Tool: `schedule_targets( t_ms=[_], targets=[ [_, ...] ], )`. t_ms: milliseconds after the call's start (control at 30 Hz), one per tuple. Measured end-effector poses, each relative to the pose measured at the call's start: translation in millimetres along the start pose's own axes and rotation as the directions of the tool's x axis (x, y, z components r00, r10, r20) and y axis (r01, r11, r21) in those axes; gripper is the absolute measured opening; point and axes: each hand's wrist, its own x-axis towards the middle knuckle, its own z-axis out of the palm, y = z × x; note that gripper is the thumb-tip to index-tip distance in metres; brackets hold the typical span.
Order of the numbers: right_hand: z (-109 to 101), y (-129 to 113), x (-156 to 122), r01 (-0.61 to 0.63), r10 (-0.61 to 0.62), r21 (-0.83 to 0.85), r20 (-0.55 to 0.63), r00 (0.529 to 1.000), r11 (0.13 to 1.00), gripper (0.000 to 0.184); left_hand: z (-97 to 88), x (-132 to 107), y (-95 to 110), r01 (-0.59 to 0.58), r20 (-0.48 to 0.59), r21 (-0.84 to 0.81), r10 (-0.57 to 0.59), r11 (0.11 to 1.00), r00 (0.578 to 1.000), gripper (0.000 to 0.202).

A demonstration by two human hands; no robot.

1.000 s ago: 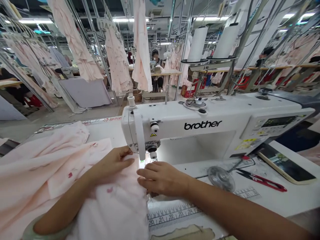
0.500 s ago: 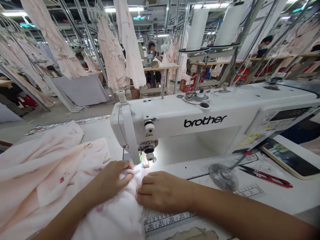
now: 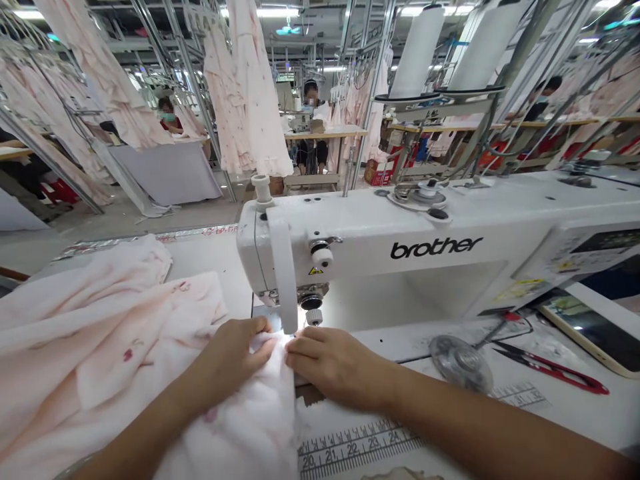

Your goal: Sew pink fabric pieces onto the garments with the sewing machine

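A pale pink printed fabric spreads over the left side of the table and runs up to the white sewing machine. My left hand pinches a fold of it just left of the needle area, thumb against fingers. On the other side, my right hand has its fingers closed on the fabric's right edge, close in front of the presser foot area. The needle and foot are mostly hidden behind the machine's head cover and the bright lamp glow.
Right of my hands lie red thread snips, a clear round disc on a rod and a phone. A printed ruler scale runs along the front. Thread cones stand above. Co-workers sit beyond, among hanging garments.
My right hand has moved up toward the needle area and closer to my left hand, with the fabric edge. The view has shifted, so the machine sits farther right.
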Motion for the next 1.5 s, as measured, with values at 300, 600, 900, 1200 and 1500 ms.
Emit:
schedule_targets(
  t_ms=[300,600,900,1200,1500],
  targets=[
    [-1.9,0.0,3.1,-0.062,0.061,0.014,0.047,0.997,0.998,0.019,4.1,0.4,2.2,-0.011,-0.045,0.034,0.012,0.999,0.999,0.011],
    [-3.8,-0.8,4.6,-0.112,0.112,-0.007,0.106,0.988,0.994,0.014,16.6,1.1,-3.9,-0.016,-0.179,0.125,0.038,0.992,0.983,0.009],
    [1.7,4.1,0.2,-0.085,0.090,-0.065,0.078,0.993,0.994,0.014,22.3,15.4,1.3,0.016,-0.217,0.170,0.022,0.985,0.976,0.009],
    [-7.2,5.9,3.7,-0.194,0.203,-0.141,0.054,0.978,0.971,0.019,24.8,32.6,-10.9,-0.014,-0.261,0.182,0.062,0.983,0.963,0.020],
    [-10.5,7.7,1.0,-0.199,0.208,-0.090,0.096,0.973,0.976,0.018,20.7,29.8,-2.6,0.004,-0.269,0.221,0.057,0.975,0.962,0.030]
  ],
)
